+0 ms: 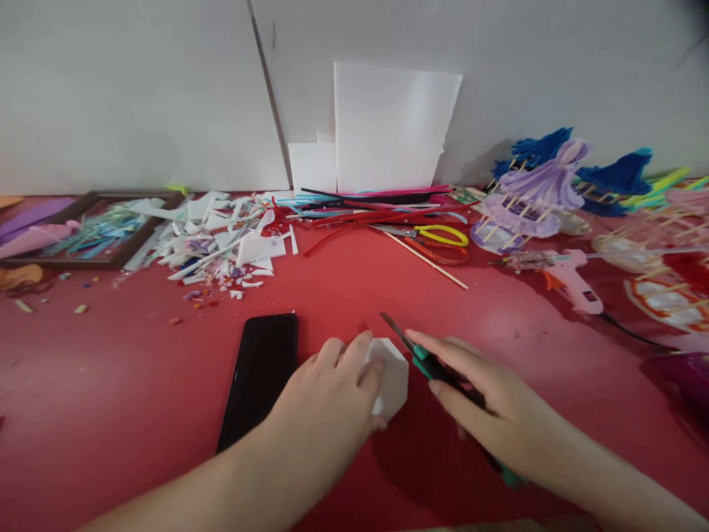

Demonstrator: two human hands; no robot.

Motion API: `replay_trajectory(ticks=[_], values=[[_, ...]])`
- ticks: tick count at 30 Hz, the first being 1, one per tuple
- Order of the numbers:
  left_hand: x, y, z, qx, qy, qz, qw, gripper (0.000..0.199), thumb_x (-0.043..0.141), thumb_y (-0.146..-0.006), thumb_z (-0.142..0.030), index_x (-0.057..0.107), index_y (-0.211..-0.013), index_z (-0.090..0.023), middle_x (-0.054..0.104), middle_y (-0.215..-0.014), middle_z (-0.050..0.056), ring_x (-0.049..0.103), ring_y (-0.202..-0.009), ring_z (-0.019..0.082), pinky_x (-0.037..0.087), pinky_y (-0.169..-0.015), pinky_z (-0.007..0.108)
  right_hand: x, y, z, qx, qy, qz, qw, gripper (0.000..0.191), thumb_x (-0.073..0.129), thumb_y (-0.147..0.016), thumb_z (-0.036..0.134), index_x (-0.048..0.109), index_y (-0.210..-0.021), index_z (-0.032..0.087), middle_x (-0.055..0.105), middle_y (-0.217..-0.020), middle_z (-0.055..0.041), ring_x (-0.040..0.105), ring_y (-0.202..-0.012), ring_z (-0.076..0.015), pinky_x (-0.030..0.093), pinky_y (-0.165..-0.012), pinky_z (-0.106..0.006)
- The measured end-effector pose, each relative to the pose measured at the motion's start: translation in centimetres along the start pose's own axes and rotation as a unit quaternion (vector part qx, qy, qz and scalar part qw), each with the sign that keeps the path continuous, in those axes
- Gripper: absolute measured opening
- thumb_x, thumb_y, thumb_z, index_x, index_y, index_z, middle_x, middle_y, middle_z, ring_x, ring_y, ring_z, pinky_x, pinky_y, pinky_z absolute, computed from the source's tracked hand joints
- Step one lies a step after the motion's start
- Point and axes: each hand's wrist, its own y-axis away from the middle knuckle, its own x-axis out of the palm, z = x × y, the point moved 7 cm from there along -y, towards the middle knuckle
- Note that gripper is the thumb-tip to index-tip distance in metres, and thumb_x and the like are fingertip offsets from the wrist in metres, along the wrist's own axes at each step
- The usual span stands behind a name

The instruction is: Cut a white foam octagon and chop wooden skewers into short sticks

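Observation:
A white many-sided piece of board point(393, 377) is gripped by my left hand point(337, 391), its thumb and fingers closed around the left side, which they partly hide. My right hand point(487, 399) is wrapped round a green and black utility knife point(424, 360). The knife's blade point(393, 325) is out and points up and to the left, just beyond the board's upper right edge. Left of my left hand lies a black phone point(260, 369), face up on the red table point(332, 295).
Behind lie white scraps point(221, 236), pipe cleaners point(360, 210), yellow-handled scissors point(443, 235) and a wooden stick point(432, 262). On the right are a pink glue gun point(576, 281) and a lilac carousel-like craft point(543, 185). White sheets point(393, 125) lean on the wall; a brown frame point(122, 251) lies left.

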Motion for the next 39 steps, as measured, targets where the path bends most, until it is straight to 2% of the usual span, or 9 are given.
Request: replay_trajectory(ticks=[2,6,10,13,15,19,25,34,39], values=[[0.2,0.7,-1.3,0.018,-0.045,-0.048,0.998,0.041,0.066,-0.083,-0.027,0.062,-0.121,-0.012,0.062,-0.125,0.013,0.062,-0.103,0.029,0.057,-0.08,0.038,0.3,1.1,0.1,-0.031,0.049,-0.007,0.998,0.052,0.047,-0.088,0.02,0.048,-0.138,0.032,0.06,-0.125,-0.0083,0.059,-0.113,-0.0237,0.049,-0.096,-0.043],[0.6,2.3,-3.5,0.069,-0.104,-0.134,0.983,0.034,0.056,-0.084,-0.016,0.067,-0.115,-0.005,0.066,-0.122,0.017,0.063,-0.109,0.033,0.06,-0.078,0.037,0.3,2.5,-0.3,-0.042,0.105,-0.022,0.993,0.053,0.047,-0.088,0.02,0.046,-0.139,0.032,0.061,-0.125,-0.0091,0.061,-0.111,-0.0242,0.053,-0.092,-0.043],[0.6,2.6,-4.2,0.055,-0.127,-0.155,0.978,0.034,0.05,-0.084,-0.013,0.069,-0.111,-0.005,0.067,-0.119,0.018,0.066,-0.105,0.034,0.062,-0.07,0.034,0.0,3.0,-0.2,-0.051,0.127,-0.04,0.99,0.05,0.045,-0.089,0.022,0.048,-0.138,0.03,0.064,-0.123,-0.0098,0.063,-0.109,-0.0235,0.056,-0.088,-0.04],[0.0,1.9,-4.2,0.062,-0.113,-0.163,0.978,0.031,0.051,-0.084,-0.016,0.071,-0.106,-0.006,0.07,-0.111,0.018,0.068,-0.1,0.032,0.061,-0.075,0.038,0.0,2.9,0.0,-0.048,0.134,-0.039,0.989,0.047,0.044,-0.091,0.025,0.051,-0.137,0.027,0.065,-0.12,-0.0112,0.065,-0.106,-0.0236,0.057,-0.085,-0.038],[-0.3,1.2,-4.1,0.07,-0.101,-0.151,0.981,0.032,0.056,-0.084,-0.019,0.068,-0.11,-0.006,0.072,-0.105,0.018,0.069,-0.094,0.03,0.06,-0.077,0.039,0.1,2.7,0.2,-0.049,0.134,-0.033,0.989,0.045,0.043,-0.092,0.026,0.052,-0.137,0.027,0.065,-0.119,-0.0115,0.065,-0.106,-0.0231,0.057,-0.085,-0.037],[0.3,0.0,-3.4,0.057,-0.093,-0.085,0.99,0.041,0.063,-0.081,-0.019,0.062,-0.121,-0.01,0.07,-0.102,0.012,0.067,-0.081,0.023,0.057,-0.065,0.033,0.5,2.4,0.4,-0.048,0.115,-0.006,0.992,0.048,0.041,-0.093,0.023,0.046,-0.14,0.032,0.065,-0.114,-0.0087,0.065,-0.102,-0.0195,0.057,-0.084,-0.034],[0.5,-0.2,-3.3,0.078,-0.113,-0.112,0.984,0.042,0.059,-0.085,-0.019,0.059,-0.124,-0.007,0.064,-0.125,0.018,0.059,-0.115,0.027,0.052,-0.09,0.035,0.7,2.1,0.4,-0.04,0.09,0.013,0.995,0.054,0.042,-0.093,0.02,0.04,-0.144,0.036,0.062,-0.116,-0.0074,0.063,-0.103,-0.0196,0.055,-0.086,-0.035],[0.7,-0.4,-3.2,0.108,-0.102,-0.07,0.986,0.045,0.051,-0.088,-0.017,0.054,-0.131,-0.003,0.061,-0.128,0.02,0.06,-0.116,0.031,0.056,-0.091,0.038,0.6,1.6,0.9,-0.053,0.073,0.025,0.996,0.058,0.044,-0.091,0.016,0.038,-0.145,0.038,0.064,-0.11,-0.0059,0.065,-0.096,-0.0184,0.056,-0.082,-0.033],[0.6,-0.5,-3.3,0.112,-0.104,-0.052,0.987,0.044,0.048,-0.09,-0.016,0.053,-0.131,-0.001,0.06,-0.129,0.021,0.06,-0.117,0.032,0.056,-0.093,0.04,0.3,1.7,0.9,-0.051,0.09,0.021,0.994,0.057,0.046,-0.09,0.017,0.04,-0.144,0.036,0.065,-0.114,-0.0068,0.063,-0.104,-0.0212,0.056,-0.085,-0.035]])
